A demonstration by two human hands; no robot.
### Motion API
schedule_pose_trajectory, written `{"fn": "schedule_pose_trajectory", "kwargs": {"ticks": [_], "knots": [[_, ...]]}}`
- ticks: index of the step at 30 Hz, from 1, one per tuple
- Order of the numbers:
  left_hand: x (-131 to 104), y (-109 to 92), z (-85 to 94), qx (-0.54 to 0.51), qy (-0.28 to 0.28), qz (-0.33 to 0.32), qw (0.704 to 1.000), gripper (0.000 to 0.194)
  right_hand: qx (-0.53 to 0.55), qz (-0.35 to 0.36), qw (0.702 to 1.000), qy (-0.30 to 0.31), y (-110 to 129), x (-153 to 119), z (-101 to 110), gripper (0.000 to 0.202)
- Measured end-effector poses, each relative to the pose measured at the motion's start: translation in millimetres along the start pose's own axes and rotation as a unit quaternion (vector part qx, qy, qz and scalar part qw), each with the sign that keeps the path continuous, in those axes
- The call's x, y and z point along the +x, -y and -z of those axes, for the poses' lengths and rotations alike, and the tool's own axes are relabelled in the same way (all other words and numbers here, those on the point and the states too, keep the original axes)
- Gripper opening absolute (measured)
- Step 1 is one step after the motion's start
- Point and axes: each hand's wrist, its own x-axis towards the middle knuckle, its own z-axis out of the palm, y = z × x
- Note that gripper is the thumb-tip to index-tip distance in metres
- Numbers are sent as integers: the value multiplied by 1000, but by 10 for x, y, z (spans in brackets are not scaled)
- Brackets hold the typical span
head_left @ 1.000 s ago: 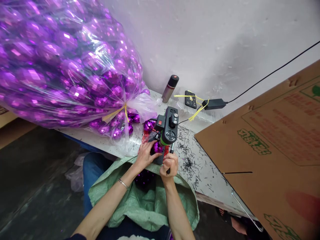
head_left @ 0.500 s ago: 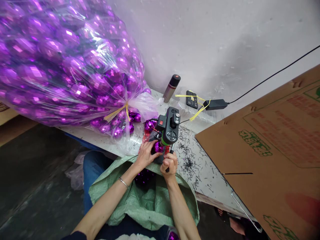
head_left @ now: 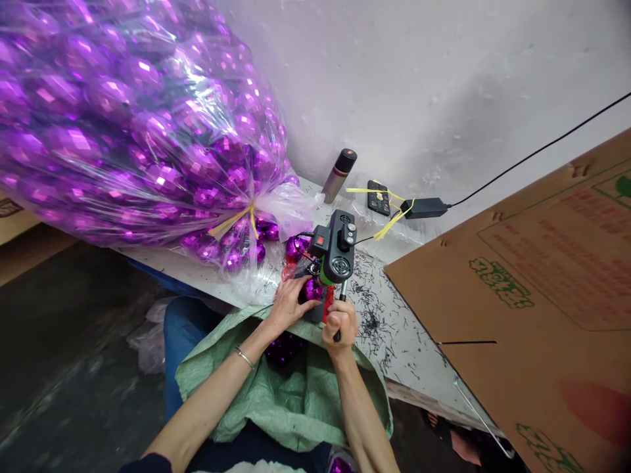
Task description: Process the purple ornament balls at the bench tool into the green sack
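Observation:
A small black and green bench drill press with a red switch stands at the table's front edge. My left hand grips a shiny purple bauble beneath the machine's head. My right hand is wrapped round the black-gripped lever on the machine's right side. Below both hands a green woven sack hangs open over the lap, with dark purple baubles inside. The machine's head partly hides the top of the held bauble.
A huge clear bag of purple baubles, tied with yellow ribbon, fills the left. Behind the machine stand a bottle, a dark flat box and a power adapter. Black scraps litter the tabletop. A cardboard box blocks the right.
My right hand has shifted slightly to the right and down with the lever, which now slants differently. My left hand stays at the bauble.

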Motion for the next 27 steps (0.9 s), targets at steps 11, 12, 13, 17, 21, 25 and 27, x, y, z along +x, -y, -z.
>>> {"fn": "schedule_pose_trajectory", "kwargs": {"ticks": [11, 12, 13, 17, 21, 25, 27], "knots": [[-4, 0, -18, -1, 0, 10, 1000, 57, -20, 21, 1000, -5, -84, -188, -88, 26], [-4, -2, -18, -2, -1, 11, 1000, 56, -22, 22, 999, -5, -102, -224, -105, 25], [-3, -3, -17, -2, 0, 12, 1000, 56, -24, 23, 999, -5, -117, -252, -118, 25], [0, -2, -12, 0, 3, 12, 1000, 56, -31, 27, 999, -7, -153, -306, -140, 25], [1, 3, -7, 4, 2, 5, 1000, 56, -31, 40, 999, -8, -175, -304, -149, 25], [2, 4, -10, 7, 3, 5, 1000, 55, -32, 47, 998, -10, -181, -281, -160, 26], [4, 3, -15, 9, -1, 7, 1000, 55, -33, 48, 998, -11, -178, -270, -162, 27]]}}
